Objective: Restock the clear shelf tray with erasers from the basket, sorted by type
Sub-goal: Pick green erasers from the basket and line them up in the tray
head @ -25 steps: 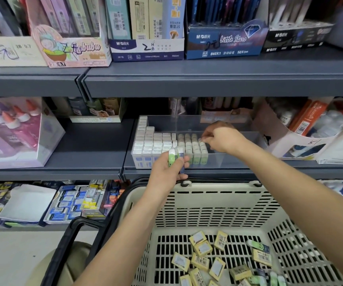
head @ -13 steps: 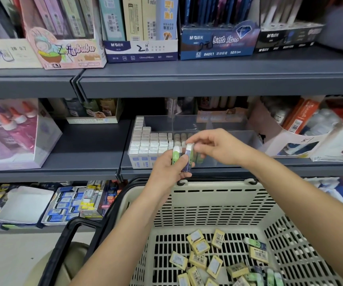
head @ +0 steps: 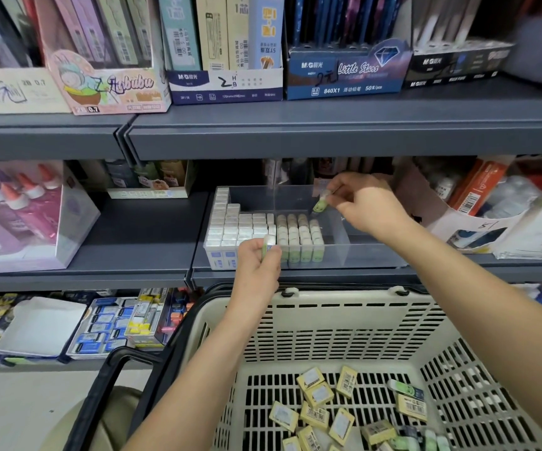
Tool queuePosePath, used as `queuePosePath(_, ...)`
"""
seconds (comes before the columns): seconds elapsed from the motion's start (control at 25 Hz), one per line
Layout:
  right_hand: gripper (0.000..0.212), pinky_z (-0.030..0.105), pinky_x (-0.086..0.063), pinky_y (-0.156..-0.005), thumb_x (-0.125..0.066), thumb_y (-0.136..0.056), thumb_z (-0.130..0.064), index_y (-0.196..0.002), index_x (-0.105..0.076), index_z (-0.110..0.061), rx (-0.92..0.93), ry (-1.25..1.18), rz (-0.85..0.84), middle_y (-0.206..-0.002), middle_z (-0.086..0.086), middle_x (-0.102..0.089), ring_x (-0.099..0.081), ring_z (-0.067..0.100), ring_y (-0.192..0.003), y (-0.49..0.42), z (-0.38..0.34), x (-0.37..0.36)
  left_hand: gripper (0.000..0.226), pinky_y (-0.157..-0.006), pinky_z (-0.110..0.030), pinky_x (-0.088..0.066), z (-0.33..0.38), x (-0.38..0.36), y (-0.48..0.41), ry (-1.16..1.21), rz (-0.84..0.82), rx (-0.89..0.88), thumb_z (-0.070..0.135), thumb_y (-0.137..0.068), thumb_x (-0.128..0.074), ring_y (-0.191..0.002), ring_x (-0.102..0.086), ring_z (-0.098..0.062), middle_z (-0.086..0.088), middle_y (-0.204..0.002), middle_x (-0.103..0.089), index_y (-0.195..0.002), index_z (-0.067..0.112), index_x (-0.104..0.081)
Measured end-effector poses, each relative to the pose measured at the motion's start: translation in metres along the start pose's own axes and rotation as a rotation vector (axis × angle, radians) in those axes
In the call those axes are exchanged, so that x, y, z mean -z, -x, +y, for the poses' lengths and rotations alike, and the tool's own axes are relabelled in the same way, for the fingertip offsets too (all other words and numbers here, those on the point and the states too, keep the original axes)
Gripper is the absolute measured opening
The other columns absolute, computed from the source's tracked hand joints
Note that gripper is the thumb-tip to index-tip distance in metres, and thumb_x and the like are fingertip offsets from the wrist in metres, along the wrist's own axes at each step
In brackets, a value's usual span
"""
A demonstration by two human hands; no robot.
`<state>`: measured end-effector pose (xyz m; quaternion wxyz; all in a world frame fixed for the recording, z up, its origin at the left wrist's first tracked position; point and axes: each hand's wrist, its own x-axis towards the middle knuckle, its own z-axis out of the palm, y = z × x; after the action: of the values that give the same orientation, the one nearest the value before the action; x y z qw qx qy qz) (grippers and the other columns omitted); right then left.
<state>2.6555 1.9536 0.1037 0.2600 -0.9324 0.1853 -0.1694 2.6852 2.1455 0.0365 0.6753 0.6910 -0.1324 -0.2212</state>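
The clear shelf tray (head: 360,255) sits on the middle shelf, holding rows of white erasers (head: 230,222) at its left and green-and-white erasers (head: 299,234) beside them. My right hand (head: 365,206) hovers above the tray's back, pinching one green eraser (head: 321,203) over the green rows. My left hand (head: 256,258) is at the tray's front wall, gripping another green eraser (head: 268,244). Below, the cream basket (head: 344,317) contains several yellow-wrapped erasers (head: 318,395) and a few green ones (head: 406,388).
Grey shelves hold boxed pencil leads (head: 227,50) above the tray, glue bottles (head: 18,209) in a display box at left and cartons (head: 478,203) at right. The tray's right section has nothing in it. The lower shelf carries more stationery (head: 110,323).
My right hand took an eraser from my left hand's bunch and lifted it back over the tray's green rows. My left hand stayed at the tray front.
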Motion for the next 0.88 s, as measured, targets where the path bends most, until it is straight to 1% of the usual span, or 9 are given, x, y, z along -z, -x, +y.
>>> queuePosePath(0.04, 0.015, 0.026, -0.048, -0.073, -0.06, -0.088, -0.023, -0.08, -0.052, -0.033, 0.002, 0.021, -0.016, -0.074, -0.015, -0.06, -0.06, 0.014, -0.078, -0.001, 0.001, -0.003, 0.026, -0.045, -0.02, -0.041, 0.001, 0.001, 0.0, 0.02, -0.002, -0.013, 0.018, -0.096, -0.044, -0.052, -0.049, -0.001, -0.003, -0.069, -0.053, -0.121, 0.012, -0.039)
queuePosePath(0.08, 0.012, 0.027, -0.049, -0.075, -0.059, -0.088, -0.023, -0.082, -0.053, -0.032, 0.004, 0.036, -0.025, -0.077, -0.013, -0.06, -0.06, 0.015, -0.08, -0.003, 0.002, -0.006, 0.018, -0.044, -0.016, -0.037, 0.001, 0.002, 0.0, 0.024, -0.002, -0.02, 0.016, -0.095, -0.045, -0.047, -0.042, 0.001, 0.001, -0.065, -0.049, -0.113, 0.017, -0.042)
queuePosePath(0.16, 0.009, 0.03, -0.05, -0.077, -0.057, -0.089, -0.024, -0.084, -0.053, -0.031, -0.006, 0.052, -0.03, -0.08, -0.011, -0.061, -0.06, 0.017, -0.083, -0.007, 0.003, -0.008, 0.01, -0.048, -0.014, -0.041, 0.0, 0.003, 0.0, 0.004, -0.005, -0.043, 0.017, -0.094, -0.049, -0.048, -0.046, 0.0, 0.001, -0.073, -0.055, -0.098, 0.026, -0.047)
queuePosePath(0.24, 0.009, 0.031, -0.05, -0.077, -0.057, -0.089, -0.024, -0.084, -0.054, -0.031, -0.026, 0.059, -0.031, -0.081, -0.011, -0.06, -0.058, 0.017, -0.083, -0.011, 0.003, -0.007, 0.01, -0.055, -0.011, -0.045, 0.001, 0.003, 0.004, -0.021, -0.001, -0.088, 0.019, -0.092, -0.054, -0.059, -0.054, -0.002, 0.002, -0.084, -0.06, -0.092, 0.029, -0.051)
queuePosePath(0.36, 0.01, 0.028, -0.045, -0.072, -0.057, -0.089, -0.025, -0.083, -0.054, -0.033, -0.028, 0.103, -0.037, -0.083, -0.011, -0.059, -0.054, 0.015, -0.079, -0.014, 0.006, -0.005, 0.012, -0.069, -0.019, -0.051, 0.002, 0.003, 0.006, 0.017, 0.017, -0.143, 0.017, -0.09, -0.058, -0.079, -0.056, -0.006, 0.009, -0.087, -0.058, -0.091, 0.029, -0.055)
queuePosePath(0.48, 0.004, 0.028, -0.045, -0.073, -0.057, -0.089, -0.026, -0.089, -0.059, -0.029, -0.03, 0.148, -0.066, -0.092, -0.007, -0.065, -0.055, 0.016, -0.08, -0.014, 0.009, -0.01, 0.012, -0.083, -0.028, -0.048, 0.001, 0.005, 0.005, -0.014, 0.031, -0.161, 0.02, -0.088, -0.06, -0.086, -0.053, -0.011, 0.004, -0.091, -0.056, -0.096, 0.028, -0.057)
queuePosePath(0.64, 0.005, 0.031, -0.048, -0.08, -0.055, -0.09, -0.025, -0.093, -0.058, -0.028, -0.058, 0.2, -0.141, -0.104, -0.003, -0.067, -0.057, 0.019, -0.087, -0.015, 0.01, -0.023, 0.015, -0.081, -0.026, -0.048, 0.001, 0.003, 0.006, -0.008, 0.034, -0.17, 0.02, -0.086, -0.063, -0.083, -0.052, -0.008, 0.007, -0.088, -0.056, -0.098, 0.028, -0.061)
queuePosePath(0.76, 0.016, 0.035, -0.042, -0.091, -0.048, -0.092, -0.022, -0.104, -0.059, -0.022, -0.038, 0.327, -0.189, -0.111, 0.004, -0.065, -0.057, 0.027, -0.101, -0.013, 0.014, -0.038, 0.019, -0.074, -0.014, -0.049, 0.0, 0.003, 0.004, -0.004, 0.023, -0.18, 0.016, -0.084, -0.066, -0.077, -0.056, 0.002, 0.01, -0.085, -0.058, -0.095, 0.031, -0.06)
queuePosePath(0.88, 0.017, 0.034, -0.037, -0.091, -0.044, -0.094, -0.02, -0.108, -0.053, -0.016, -0.023, 0.343, -0.186, -0.109, 0.008, -0.064, -0.058, 0.029, -0.101, -0.01, 0.015, -0.043, 0.023, -0.074, -0.012, -0.048, -0.001, 0.003, 0.003, -0.022, 0.029, -0.165, 0.015, -0.083, -0.067, -0.075, -0.057, 0.007, 0.009, -0.087, -0.06, -0.093, 0.033, -0.059)
